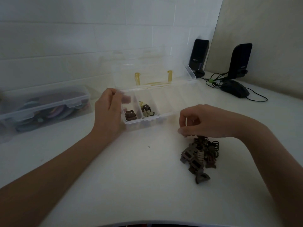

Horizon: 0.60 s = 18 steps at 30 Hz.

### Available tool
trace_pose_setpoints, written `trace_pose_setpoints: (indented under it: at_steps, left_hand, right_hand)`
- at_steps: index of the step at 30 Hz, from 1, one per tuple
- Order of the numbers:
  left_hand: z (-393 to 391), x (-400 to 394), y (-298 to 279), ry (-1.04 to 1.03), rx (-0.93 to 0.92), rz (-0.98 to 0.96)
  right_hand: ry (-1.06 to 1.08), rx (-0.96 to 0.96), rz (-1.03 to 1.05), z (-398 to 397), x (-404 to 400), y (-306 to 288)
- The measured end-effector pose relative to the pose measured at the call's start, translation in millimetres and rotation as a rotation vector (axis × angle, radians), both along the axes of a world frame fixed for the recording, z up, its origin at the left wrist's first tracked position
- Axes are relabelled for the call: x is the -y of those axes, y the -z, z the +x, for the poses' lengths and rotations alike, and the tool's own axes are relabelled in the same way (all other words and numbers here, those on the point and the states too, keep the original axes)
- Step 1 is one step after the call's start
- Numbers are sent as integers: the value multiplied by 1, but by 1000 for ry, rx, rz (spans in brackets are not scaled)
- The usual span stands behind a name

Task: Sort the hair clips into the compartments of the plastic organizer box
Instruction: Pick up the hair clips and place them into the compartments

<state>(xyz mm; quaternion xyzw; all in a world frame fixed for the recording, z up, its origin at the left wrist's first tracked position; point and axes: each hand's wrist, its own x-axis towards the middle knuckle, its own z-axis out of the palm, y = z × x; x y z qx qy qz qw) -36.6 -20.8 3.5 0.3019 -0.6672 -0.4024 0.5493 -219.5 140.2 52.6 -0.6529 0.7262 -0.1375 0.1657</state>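
Observation:
A clear plastic organizer box (pixel 170 113) stands open on the white table, its lid tilted up against the wall. Its leftmost compartment holds a dark brown claw clip (pixel 130 115). The second compartment holds small cream and brown flower clips (pixel 147 109); the compartments further right look bare. My left hand (pixel 109 110) grips the box's left end, fingers over the rim. A pile of brown hair clips (pixel 199 157) lies in front of the box on the right. My right hand (pixel 201 121) hovers over the pile's far end, fingertips pinched on a clip at its top.
A closed clear storage box (pixel 44 107) with colourful items sits at the left. Two black speakers (pixel 198 56) (pixel 240 60), a black mouse (pixel 235 90) and cables lie at the back right. The table's front edge curves along the bottom.

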Motion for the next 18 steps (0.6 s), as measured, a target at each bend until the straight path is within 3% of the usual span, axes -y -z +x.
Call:
trace_pose_setpoints:
  at_steps: [7,13,18]
  left_hand:
    - [1,-2,0,20,10,23]
    - [3,-4,1,42,23,16]
    - [1,-8,2,55,68,-20]
  right_hand:
    - [-52,160,-286,10,3,1]
    - [-56,168,-563,22,8,3]
    - [5,-63,-750,33,11,7]
